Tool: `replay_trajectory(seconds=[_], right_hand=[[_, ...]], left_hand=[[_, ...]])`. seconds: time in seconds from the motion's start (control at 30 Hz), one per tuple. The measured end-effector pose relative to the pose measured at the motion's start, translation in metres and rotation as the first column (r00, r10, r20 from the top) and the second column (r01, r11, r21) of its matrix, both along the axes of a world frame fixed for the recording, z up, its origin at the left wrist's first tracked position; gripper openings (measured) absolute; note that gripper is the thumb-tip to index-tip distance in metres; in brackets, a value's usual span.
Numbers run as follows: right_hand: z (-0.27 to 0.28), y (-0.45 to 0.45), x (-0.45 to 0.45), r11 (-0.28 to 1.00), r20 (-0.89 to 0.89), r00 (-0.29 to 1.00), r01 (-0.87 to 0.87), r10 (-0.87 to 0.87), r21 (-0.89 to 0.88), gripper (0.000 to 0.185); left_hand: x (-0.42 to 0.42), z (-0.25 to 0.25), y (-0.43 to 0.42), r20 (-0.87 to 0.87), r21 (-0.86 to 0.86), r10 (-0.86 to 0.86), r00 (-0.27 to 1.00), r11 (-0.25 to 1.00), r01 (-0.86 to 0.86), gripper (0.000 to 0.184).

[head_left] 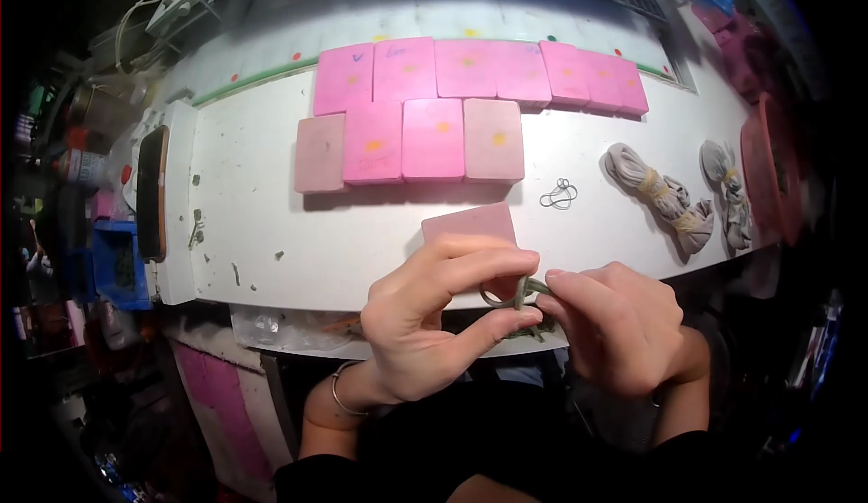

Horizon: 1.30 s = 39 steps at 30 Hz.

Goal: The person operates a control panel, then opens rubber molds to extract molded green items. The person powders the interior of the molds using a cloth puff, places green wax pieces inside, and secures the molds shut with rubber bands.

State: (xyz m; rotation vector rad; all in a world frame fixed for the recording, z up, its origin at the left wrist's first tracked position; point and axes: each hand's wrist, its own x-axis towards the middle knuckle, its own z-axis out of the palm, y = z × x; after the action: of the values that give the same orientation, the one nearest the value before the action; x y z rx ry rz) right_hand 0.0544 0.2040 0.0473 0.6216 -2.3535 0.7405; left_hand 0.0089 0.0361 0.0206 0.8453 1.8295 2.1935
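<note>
Near the front edge of the white table, my left hand (434,308) pinches a green looped piece (522,291) between thumb and fingers. My right hand (615,322) is closed on the right end of the same green piece, close beside the left fingertips. Part of the loop is hidden by the fingers. Just behind my left hand a dull pink block (470,223) lies on the table. A thin dark looped wire or cord (559,195) rests on the table behind my right hand.
Two rows of pink blocks (433,139) stand across the table (244,223). Grey bundles tied with bands (663,197) lie at the right, beside a red basin (774,168). A phone (153,194) leans at the left edge, and green scraps (196,227) are scattered nearby.
</note>
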Motion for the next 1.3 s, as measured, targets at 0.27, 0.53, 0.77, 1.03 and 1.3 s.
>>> replay_trajectory(seconds=[0.27, 0.53, 0.77, 1.03, 1.3], right_hand=[[0.000, 0.005, -0.002, 0.998, 0.008, 0.999, -0.031, 0.031, 0.061, 0.024], [0.009, 0.011, 0.000, 0.978, 0.369, 0.917, -0.087, 0.152, -0.187, 0.009], [-0.002, 0.020, 0.005, 0.214, 0.310, 0.053, 0.613, 0.949, -0.761, 0.036], [-0.026, 0.025, 0.019, 0.902, 0.893, 0.242, 0.115, 0.380, -0.415, 0.036], [0.000, 0.020, 0.005, 0.919, 0.552, 0.804, 0.019, 0.219, -0.393, 0.024]], left_hand=[[0.002, -0.004, -0.002, 0.054, 0.008, 0.017, 0.998, 1.000, -0.017, 0.035], [0.004, -0.005, 0.001, 0.216, 0.096, -0.089, 0.972, 0.993, 0.070, 0.034], [-0.004, -0.018, 0.003, 0.058, 0.163, -0.222, 0.973, 0.964, 0.210, 0.030], [-0.004, -0.018, 0.000, 0.358, 0.136, -0.166, 0.919, 0.983, 0.124, 0.032], [-0.004, -0.016, 0.014, 0.318, -0.014, -0.038, 0.947, 0.999, 0.045, 0.029]])
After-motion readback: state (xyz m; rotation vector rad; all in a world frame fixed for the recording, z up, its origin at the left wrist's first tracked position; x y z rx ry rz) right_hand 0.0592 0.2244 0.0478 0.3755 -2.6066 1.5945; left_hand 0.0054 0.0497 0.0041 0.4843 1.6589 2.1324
